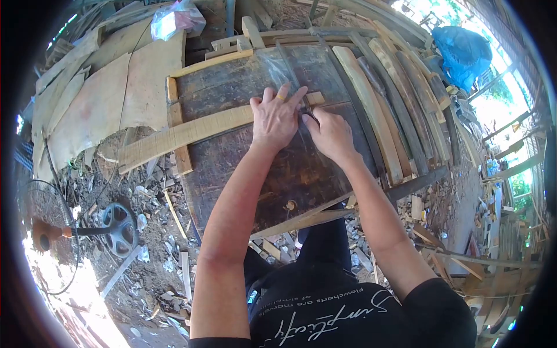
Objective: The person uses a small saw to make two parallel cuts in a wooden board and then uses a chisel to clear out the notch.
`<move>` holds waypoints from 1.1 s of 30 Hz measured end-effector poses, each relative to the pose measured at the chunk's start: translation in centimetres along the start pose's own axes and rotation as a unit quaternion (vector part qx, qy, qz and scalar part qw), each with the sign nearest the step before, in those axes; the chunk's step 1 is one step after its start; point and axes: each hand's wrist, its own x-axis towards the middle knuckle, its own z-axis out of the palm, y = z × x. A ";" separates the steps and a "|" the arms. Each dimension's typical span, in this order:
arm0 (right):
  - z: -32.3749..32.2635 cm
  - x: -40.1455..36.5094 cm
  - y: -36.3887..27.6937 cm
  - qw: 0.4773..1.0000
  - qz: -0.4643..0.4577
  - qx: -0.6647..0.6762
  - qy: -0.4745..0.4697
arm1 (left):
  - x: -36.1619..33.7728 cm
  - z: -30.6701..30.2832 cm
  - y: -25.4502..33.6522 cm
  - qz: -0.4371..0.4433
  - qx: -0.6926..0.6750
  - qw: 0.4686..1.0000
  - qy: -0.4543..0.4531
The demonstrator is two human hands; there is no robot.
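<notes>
A long pale wooden plank [191, 132] lies slantwise across the dark, worn workbench top [226, 168]. My left hand [274, 120] rests palm down on the plank near its right end, fingers spread, with a ring on one finger. Close beside it, my right hand [332, 134] is closed in a pinch at the plank's edge. A small dark thing shows at its fingertips, too hidden to name. Beyond my hands, a thin dark strip [285, 61] runs from the far edge of the bench toward my fingers.
Several wooden strips [371, 110] lie side by side along the bench's right. Thin wood sheets [98, 98] lie at the left, with a clear plastic bag [177, 21] behind. A blue bag [462, 51] hangs far right. A fan [119, 229] and wood scraps are on the ground.
</notes>
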 end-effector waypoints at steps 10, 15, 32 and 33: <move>1.0 0.0 -0.2 1.000 0.018 0.000 0.006 | 0.3 0.2 -0.2 -0.005 0.017 0.999 -0.030; 1.0 0.3 -0.3 1.000 0.026 -0.010 0.004 | 0.3 0.2 -0.1 0.000 0.026 0.999 -0.030; 3.2 -0.4 0.3 0.996 0.023 0.035 0.081 | 0.6 0.0 -0.6 -0.023 0.031 0.999 -0.009; 1.7 -2.1 -0.3 0.998 0.045 0.022 0.047 | 0.6 0.4 -0.9 -0.016 0.033 0.999 -0.010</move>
